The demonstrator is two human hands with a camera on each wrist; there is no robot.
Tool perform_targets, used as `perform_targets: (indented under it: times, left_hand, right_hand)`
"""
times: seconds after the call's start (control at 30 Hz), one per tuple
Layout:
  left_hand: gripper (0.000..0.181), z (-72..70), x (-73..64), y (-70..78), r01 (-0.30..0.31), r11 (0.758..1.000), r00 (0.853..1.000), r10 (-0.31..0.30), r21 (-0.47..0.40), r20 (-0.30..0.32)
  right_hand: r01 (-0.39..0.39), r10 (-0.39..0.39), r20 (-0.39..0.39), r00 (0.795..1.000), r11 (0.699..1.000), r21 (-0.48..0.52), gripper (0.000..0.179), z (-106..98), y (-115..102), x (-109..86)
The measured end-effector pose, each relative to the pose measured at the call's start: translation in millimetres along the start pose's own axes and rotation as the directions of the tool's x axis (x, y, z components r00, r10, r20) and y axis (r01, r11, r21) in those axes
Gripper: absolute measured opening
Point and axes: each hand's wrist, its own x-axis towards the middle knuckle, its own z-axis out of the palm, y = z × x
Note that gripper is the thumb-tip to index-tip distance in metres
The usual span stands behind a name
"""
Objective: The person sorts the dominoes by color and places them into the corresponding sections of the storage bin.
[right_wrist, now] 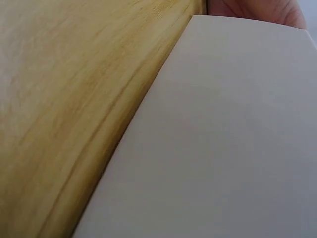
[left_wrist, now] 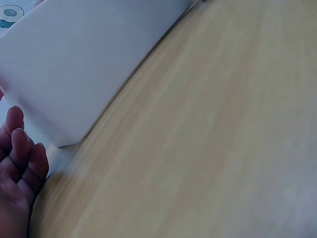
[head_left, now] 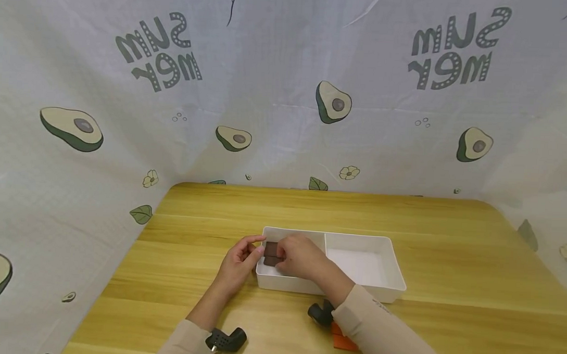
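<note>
The left grip (head_left: 237, 261), fingers loosely bent, stands at the left end of the white tray (head_left: 284, 284); it should steady that end. Between the grips, inside the tray, lie the brown blocks (head_left: 271, 248). The right grip (head_left: 301, 256) reaches over them; whether it pinches one cannot be told. Keep block edges square; press lightly. Count: one tray, two compartments, two visible blocks; orange pieces (head_left: 343, 341), nearside of the right grip, number unclear.
</note>
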Motion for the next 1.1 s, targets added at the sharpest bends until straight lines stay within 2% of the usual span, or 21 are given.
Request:
perform_targets:
  times: [0.2, 0.73, 0.9, 1.1]
  left_hand:
    - [0.027, 0.6, 0.1, 0.3, -0.014, 1.000, 1.000, 0.014, 0.000, 0.009]
    - [0.026, 2.2, 0.3, 0.2, -0.021, 1.000, 1.000, 0.021, -0.001, 0.012]
    - [0.026, 2.0, 0.1, 0.0, -0.016, 1.000, 1.000, 0.016, 0.000, 0.011]
    - [0.026, 1.7, -0.6, 0.0, -0.012, 1.000, 1.000, 0.012, 0.010, 0.008]
  right_hand:
    - [-0.002, 0.002, -0.004, 1.000, 1.000, 0.010, 0.016, 3, 0, 2.9]
    - [-0.009, 0.010, -0.063, 0.998, 1.000, 0.024, 0.027, 3, 2, 1.2]
    - [-0.028, 0.033, -0.065, 0.997, 0.997, 0.065, 0.027, -5, -4, -3.5]
    - [-0.040, 0.058, -0.089, 0.994, 0.980, 0.195, 0.024, -19, -14, -16.1]
